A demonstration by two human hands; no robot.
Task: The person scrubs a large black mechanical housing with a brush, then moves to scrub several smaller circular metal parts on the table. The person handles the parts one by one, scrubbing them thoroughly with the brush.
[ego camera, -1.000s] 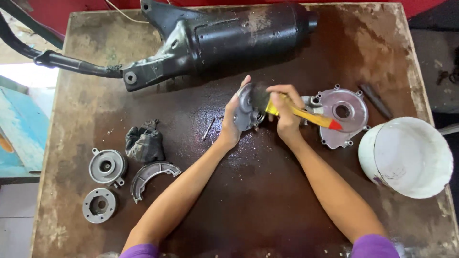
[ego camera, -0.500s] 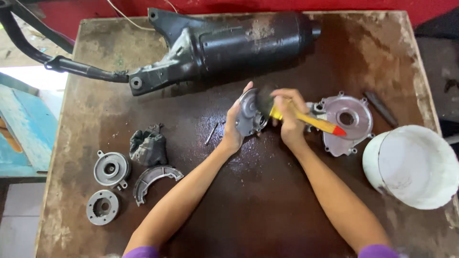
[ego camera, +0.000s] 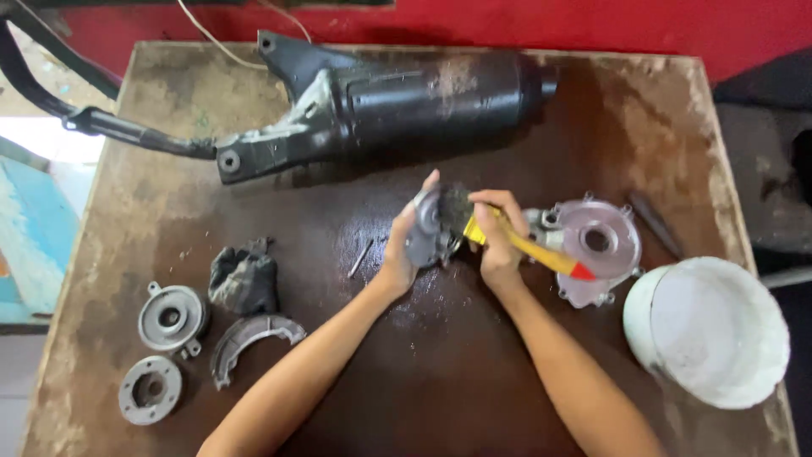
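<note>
My left hand (ego camera: 404,245) grips a small grey metal engine part (ego camera: 429,228), held upright on edge above the dark wooden table (ego camera: 440,372). My right hand (ego camera: 497,237) holds a brush with a yellow handle and red tip (ego camera: 541,252). Its dark bristles rest against the top of the metal part. Just right of my hands lies a round grey metal cover (ego camera: 596,245) with a centre hole.
A large black exhaust muffler (ego camera: 397,106) lies across the table's far side, with its pipe running off to the left. A white bucket (ego camera: 710,330) stands at the right. At the left lie a dark rag (ego camera: 244,279), a curved brake shoe (ego camera: 249,338) and two round metal parts (ego camera: 172,317).
My hands and the part stay in about the same place in view. The brush has shifted slightly against the part, and the camera view has drifted a little.
</note>
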